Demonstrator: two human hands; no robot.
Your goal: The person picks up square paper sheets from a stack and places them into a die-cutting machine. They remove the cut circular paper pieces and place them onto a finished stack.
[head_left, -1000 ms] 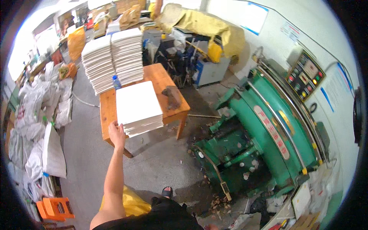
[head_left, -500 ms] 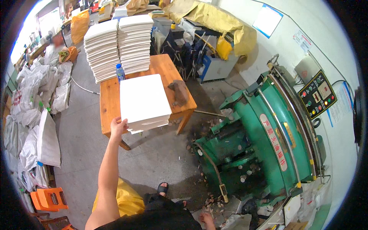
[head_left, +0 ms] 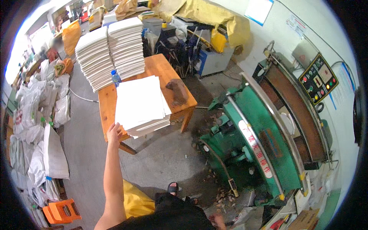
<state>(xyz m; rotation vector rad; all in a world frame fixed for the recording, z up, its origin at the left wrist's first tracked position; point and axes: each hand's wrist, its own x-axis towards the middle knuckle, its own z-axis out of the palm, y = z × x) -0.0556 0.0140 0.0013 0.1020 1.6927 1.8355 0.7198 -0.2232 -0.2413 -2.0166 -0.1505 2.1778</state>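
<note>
A stack of white sheets (head_left: 140, 101) lies on the wooden table (head_left: 157, 63), its upper sheets skewed against those below. At the near left corner of this stack is my left hand (head_left: 114, 134), its fingers closed at the edge of the top sheets. My right hand (head_left: 217, 221) shows only in part at the lower edge, beside my dark clothing; its fingers are blurred. To the right stands a green press (head_left: 264, 134) with its jaws apart, and something white (head_left: 287, 123) shows between them.
Two tall piles of white sheets (head_left: 126, 46) and a blue-capped bottle (head_left: 115, 78) stand farther back on the table, with a brown object (head_left: 177, 92) at its right. White sacks (head_left: 36, 111) and an orange stool (head_left: 61, 211) line the left. A control panel (head_left: 318, 78) hangs on the right wall.
The press has opened, its green front swinging away from the back plate. The top sheets have shifted out of line toward the left. My left hand stays at the stack's corner.
</note>
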